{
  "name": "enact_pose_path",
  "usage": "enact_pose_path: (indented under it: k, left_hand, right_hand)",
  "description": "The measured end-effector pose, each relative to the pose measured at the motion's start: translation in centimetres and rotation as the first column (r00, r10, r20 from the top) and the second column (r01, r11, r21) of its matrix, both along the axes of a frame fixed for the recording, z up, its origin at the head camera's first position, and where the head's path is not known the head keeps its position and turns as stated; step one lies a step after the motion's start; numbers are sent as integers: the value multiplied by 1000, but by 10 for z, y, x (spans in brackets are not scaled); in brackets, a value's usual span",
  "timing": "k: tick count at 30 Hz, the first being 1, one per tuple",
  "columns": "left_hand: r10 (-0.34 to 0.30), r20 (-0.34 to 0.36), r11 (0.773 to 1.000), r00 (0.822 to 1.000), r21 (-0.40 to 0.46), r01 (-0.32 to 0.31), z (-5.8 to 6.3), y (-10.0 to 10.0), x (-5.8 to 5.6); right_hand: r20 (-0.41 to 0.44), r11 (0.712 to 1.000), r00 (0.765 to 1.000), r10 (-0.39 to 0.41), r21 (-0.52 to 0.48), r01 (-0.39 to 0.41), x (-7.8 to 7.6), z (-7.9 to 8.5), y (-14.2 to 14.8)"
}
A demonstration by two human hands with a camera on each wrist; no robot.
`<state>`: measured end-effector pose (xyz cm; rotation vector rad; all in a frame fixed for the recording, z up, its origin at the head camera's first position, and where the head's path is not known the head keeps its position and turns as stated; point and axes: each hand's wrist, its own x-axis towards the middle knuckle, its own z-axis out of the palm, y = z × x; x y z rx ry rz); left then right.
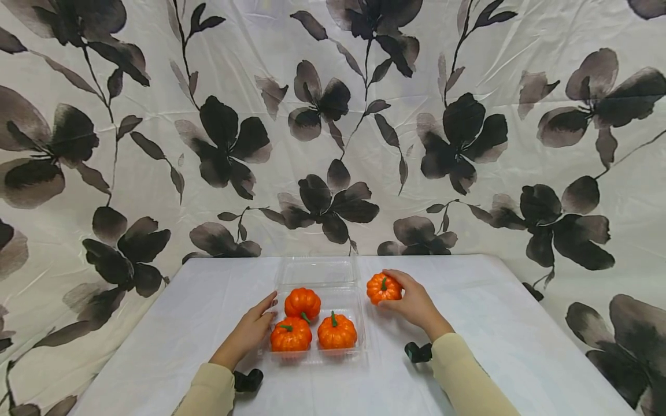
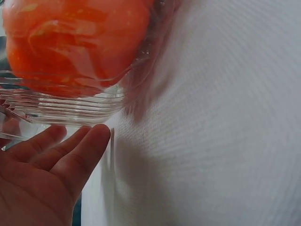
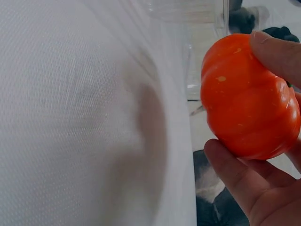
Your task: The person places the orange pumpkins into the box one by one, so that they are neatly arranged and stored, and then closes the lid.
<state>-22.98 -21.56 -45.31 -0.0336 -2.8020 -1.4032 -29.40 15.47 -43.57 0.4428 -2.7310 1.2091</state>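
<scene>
A clear plastic container (image 1: 362, 323) stands on the table with its lid (image 1: 318, 270) laid back on the far side. Three small orange pumpkins sit inside: one far left (image 1: 302, 303), one near left (image 1: 291, 335) and one near right (image 1: 337, 332). My left hand (image 1: 251, 331) touches the container's left side with fairly straight fingers (image 2: 77, 160). To the right of the container, my right hand (image 1: 413, 300) grips another orange pumpkin (image 3: 249, 99) between thumb and fingers. Its green stem faces up in the head view; the right wrist view shows this pumpkin held above the tabletop.
A white cloth covers the table (image 1: 198, 300). Behind its far edge hangs a pale curtain (image 1: 322, 144) printed with dark flowers. A black wrist device (image 1: 248, 380) sits below the left wrist, and a similar device (image 1: 418, 352) below the right.
</scene>
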Motion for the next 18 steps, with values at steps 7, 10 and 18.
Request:
enact_pose_path:
  k: [7, 10, 18]
  left_hand:
    - [1, 4, 1000, 1000, -1, -1, -2, -1, -2]
    - [4, 8, 1000, 1000, -6, -4, -4, -2, -4]
    - [6, 8, 1000, 1000, -8, -6, -6, -2, -6]
  right_hand:
    - [-9, 998, 1000, 21, -54, -21, 1, 0, 1]
    - [-28, 996, 999, 29, -81, -32, 2, 2, 1]
    - [-68, 992, 997, 42, -116, -50, 5, 11, -3]
